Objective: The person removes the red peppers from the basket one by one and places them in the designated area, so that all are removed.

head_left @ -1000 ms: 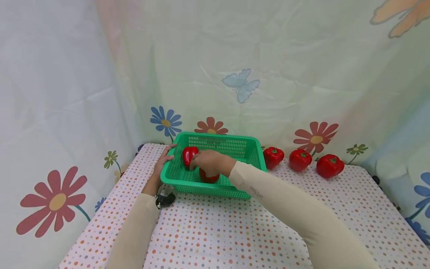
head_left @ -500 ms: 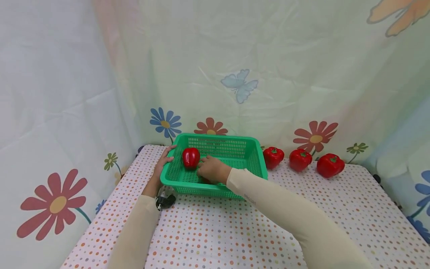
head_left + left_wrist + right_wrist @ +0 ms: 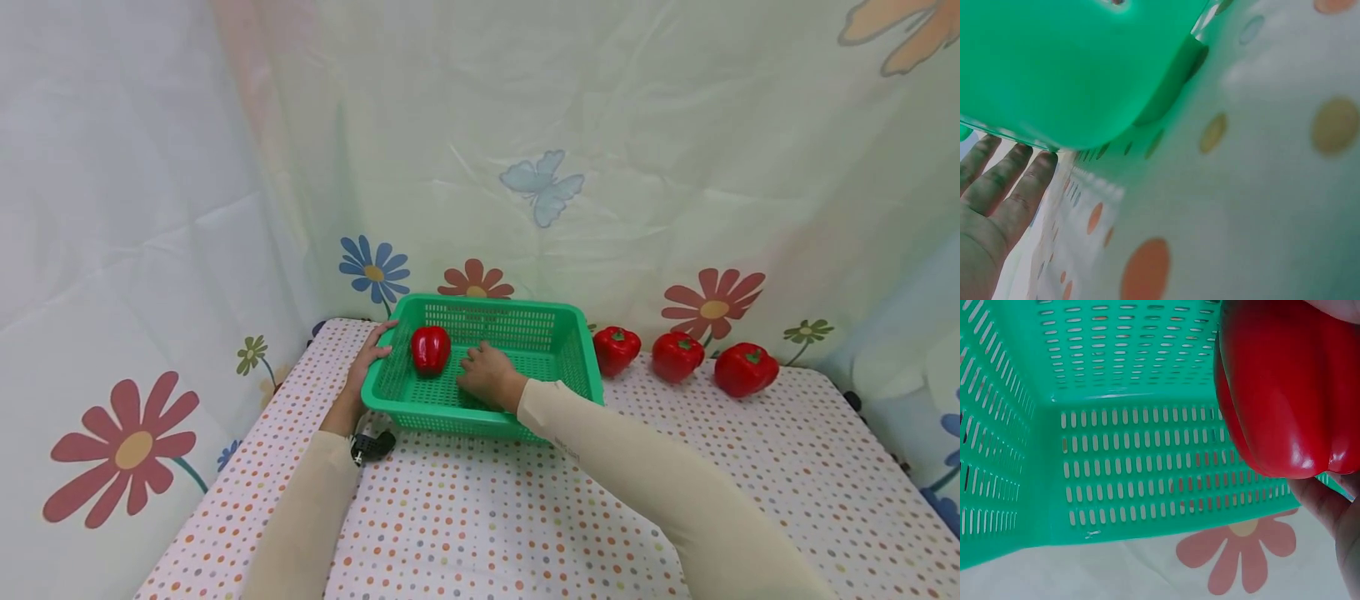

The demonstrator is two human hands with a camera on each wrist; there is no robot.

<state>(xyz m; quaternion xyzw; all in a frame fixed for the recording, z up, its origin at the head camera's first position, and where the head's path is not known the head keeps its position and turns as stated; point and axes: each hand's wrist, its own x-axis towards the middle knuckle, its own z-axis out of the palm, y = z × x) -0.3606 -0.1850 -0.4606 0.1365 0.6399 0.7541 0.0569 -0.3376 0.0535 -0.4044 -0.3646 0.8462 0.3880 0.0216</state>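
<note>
My right hand (image 3: pixel 489 375) reaches into a green slotted plastic basket (image 3: pixel 390 421) and holds a red bell pepper (image 3: pixel 1291 387). In the right wrist view, the fingers (image 3: pixel 1325 503) lie against one end of the pepper and more skin shows at the opposite side. From the head view this pepper is hidden under the hand. Another red bell pepper (image 3: pixel 431 351) lies in the left part of the basket, apart from that hand. My left hand (image 3: pixel 363 362) rests on the basket's left side, its straight fingers (image 3: pixel 1029 187) touching the rim.
To the right of the basket, three red bell peppers stand in a row: one close by the basket wall (image 3: pixel 617 350), a middle pepper (image 3: pixel 677 357) and a right-hand pepper (image 3: pixel 746 369). A floral curtain (image 3: pixel 637 167) hangs behind the dotted tablecloth (image 3: pixel 465 517).
My right hand has moved slightly right, away from the left pepper, which is now uncovered. The pepper that showed under this hand is hidden in the head view. The left hand stays put.
</note>
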